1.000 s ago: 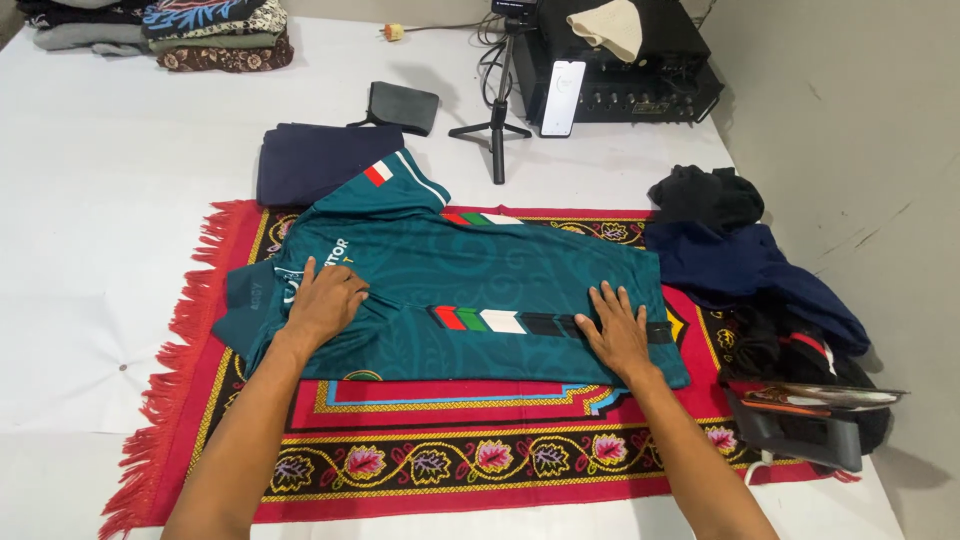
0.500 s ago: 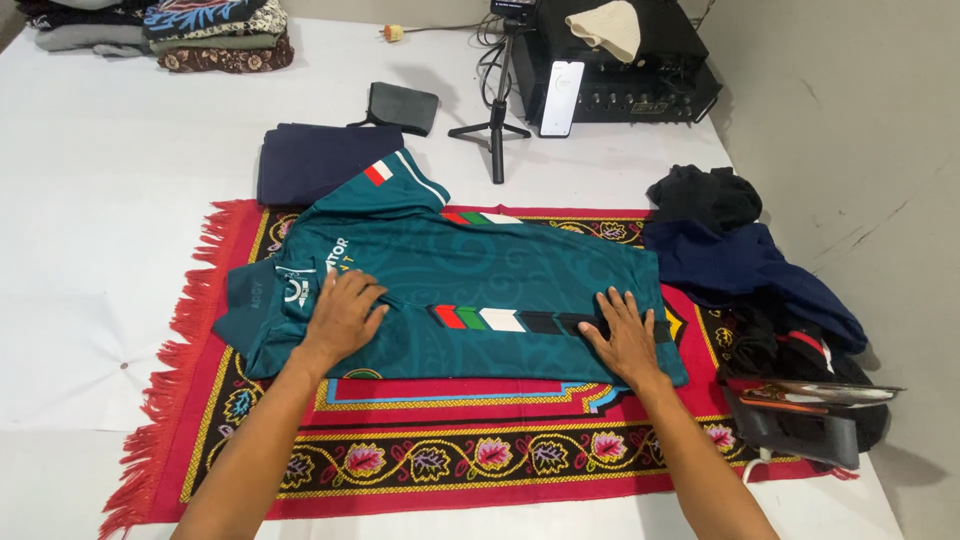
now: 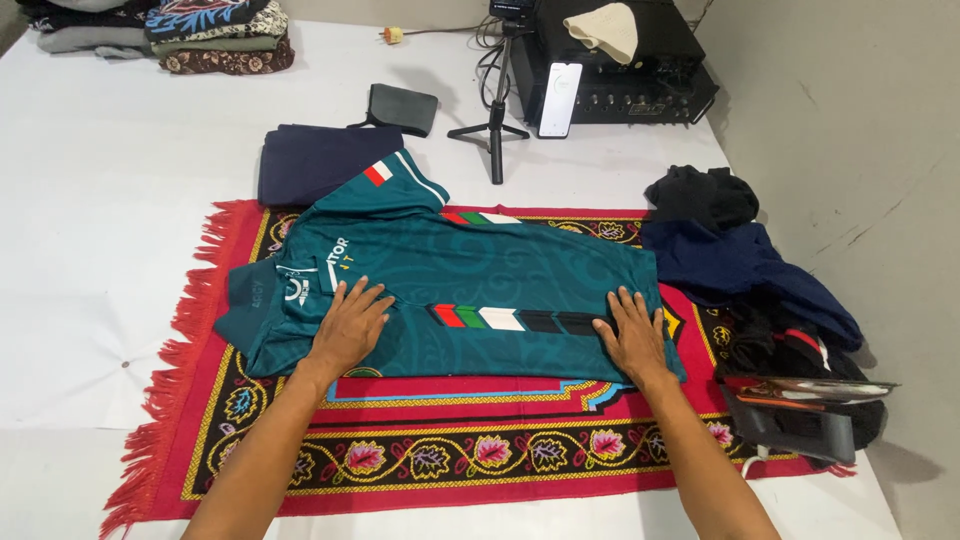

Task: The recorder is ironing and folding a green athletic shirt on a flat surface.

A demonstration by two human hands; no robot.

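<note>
A teal sports shirt (image 3: 470, 275) with a red, green, white and black stripe lies flat across a red patterned mat (image 3: 450, 450), collar to the left. My left hand (image 3: 350, 325) presses flat on the shirt near the collar, fingers spread. My right hand (image 3: 632, 335) lies flat on the shirt's lower right corner, beside the stripe's dark end. Neither hand grips the cloth.
A folded navy garment (image 3: 315, 160) lies behind the shirt. A heap of dark clothes (image 3: 750, 270) sits at the right, with a clothes iron (image 3: 800, 410) in front of it. Farther back are a phone tripod (image 3: 495, 120), a black audio unit (image 3: 630, 70), a black pouch (image 3: 403, 107) and stacked folded clothes (image 3: 190, 30).
My left hand has slid right along the shirt, away from the collar. My right hand has shifted slightly right toward the shirt's edge.
</note>
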